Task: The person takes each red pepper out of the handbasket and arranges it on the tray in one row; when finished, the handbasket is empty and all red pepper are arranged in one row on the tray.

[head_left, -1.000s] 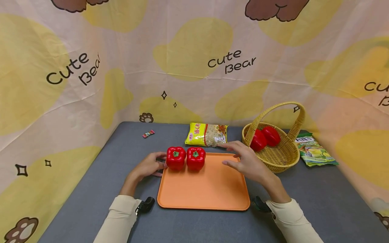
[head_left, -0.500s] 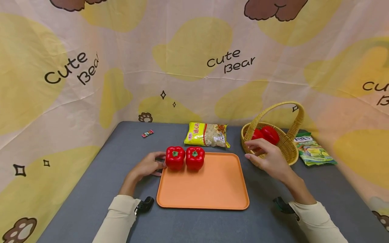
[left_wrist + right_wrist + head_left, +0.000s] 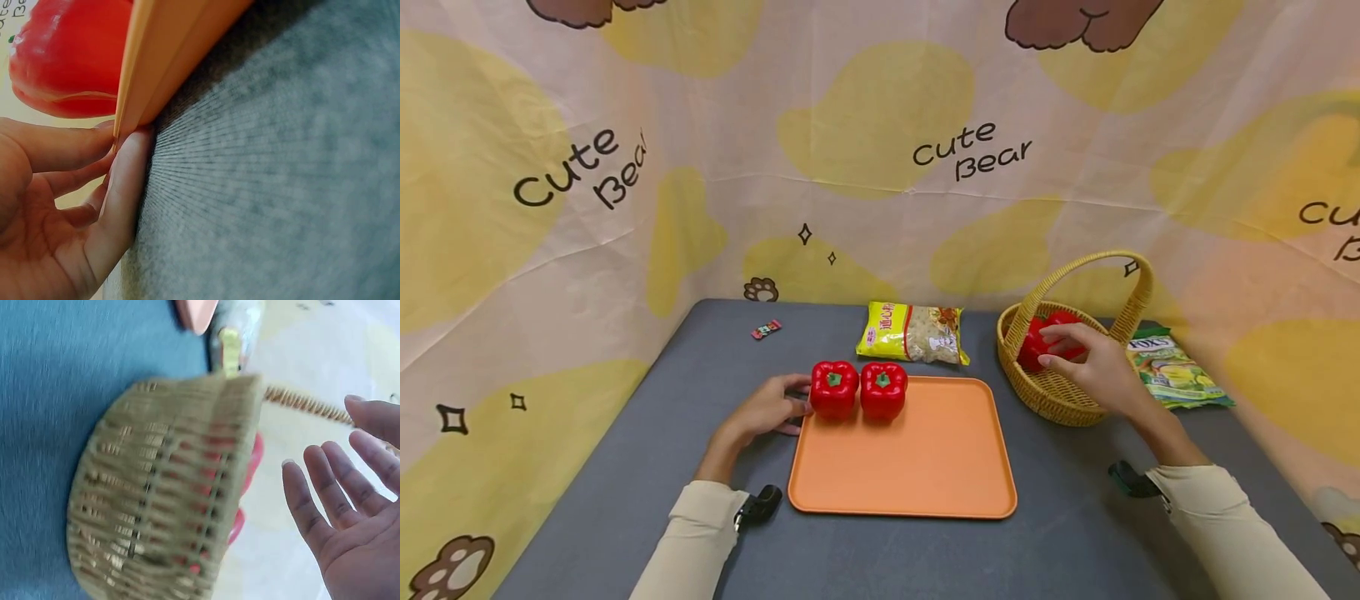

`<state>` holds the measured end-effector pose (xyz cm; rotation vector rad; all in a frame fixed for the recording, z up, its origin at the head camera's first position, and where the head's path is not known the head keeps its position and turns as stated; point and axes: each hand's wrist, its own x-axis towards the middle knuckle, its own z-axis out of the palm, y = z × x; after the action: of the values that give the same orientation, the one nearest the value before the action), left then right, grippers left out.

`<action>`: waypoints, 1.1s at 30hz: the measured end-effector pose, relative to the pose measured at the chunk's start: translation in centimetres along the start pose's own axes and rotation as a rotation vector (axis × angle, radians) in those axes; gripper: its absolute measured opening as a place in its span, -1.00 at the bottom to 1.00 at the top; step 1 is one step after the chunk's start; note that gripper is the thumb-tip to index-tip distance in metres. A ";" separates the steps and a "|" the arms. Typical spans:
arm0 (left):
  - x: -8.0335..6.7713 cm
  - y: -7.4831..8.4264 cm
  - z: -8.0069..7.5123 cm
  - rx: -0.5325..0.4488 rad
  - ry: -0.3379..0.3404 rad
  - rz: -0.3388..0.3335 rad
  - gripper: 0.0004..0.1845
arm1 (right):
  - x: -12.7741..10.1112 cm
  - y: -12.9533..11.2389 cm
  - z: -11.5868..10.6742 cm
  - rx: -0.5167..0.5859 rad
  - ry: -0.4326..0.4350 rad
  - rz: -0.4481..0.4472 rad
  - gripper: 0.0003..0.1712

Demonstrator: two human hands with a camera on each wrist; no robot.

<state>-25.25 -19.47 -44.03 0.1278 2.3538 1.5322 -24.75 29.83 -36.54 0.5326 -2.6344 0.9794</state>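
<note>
Two red bell peppers (image 3: 834,389) (image 3: 883,390) stand side by side in the far left corner of an orange tray (image 3: 902,475). My left hand (image 3: 790,408) lies on the table beside that corner, its fingers (image 3: 81,147) touching the tray's rim (image 3: 169,62) just below a pepper (image 3: 62,62). My right hand (image 3: 1067,350) hovers open over the wicker basket (image 3: 1063,404), fingers spread close above the red peppers (image 3: 1033,342) inside and holding nothing. In the right wrist view the open palm (image 3: 350,512) faces the basket wall (image 3: 156,487), and red shows through the weave.
A yellow snack bag (image 3: 912,333) lies behind the tray. A green candy bag (image 3: 1176,371) sits right of the basket, and a small wrapped sweet (image 3: 766,330) lies at the back left. A printed cloth backdrop surrounds the grey table (image 3: 1075,542).
My right hand has moved from above the tray's far right corner rightward to over the basket. The left hand and both tray peppers have stayed put.
</note>
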 end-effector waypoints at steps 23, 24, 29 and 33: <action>-0.1 0.1 -0.2 -0.005 -0.030 0.035 -0.46 | 5.3 3.9 -1.1 0.069 -0.276 0.235 -0.11; -0.1 0.1 -0.2 -0.003 -0.033 0.044 -0.46 | 5.5 3.9 -1.0 0.064 -0.283 0.232 -0.10; -0.1 0.0 -0.1 -0.005 -0.036 0.049 -0.45 | 6.2 3.8 -0.6 0.088 -0.323 0.202 -0.10; -0.1 0.1 -0.2 -0.007 -0.032 0.028 -0.45 | 6.5 3.7 -0.3 0.095 -0.340 0.155 -0.17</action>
<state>-25.21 -19.61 -43.84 0.1831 2.3314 1.5396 -32.12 31.07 -35.99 0.5674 -2.9780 1.1545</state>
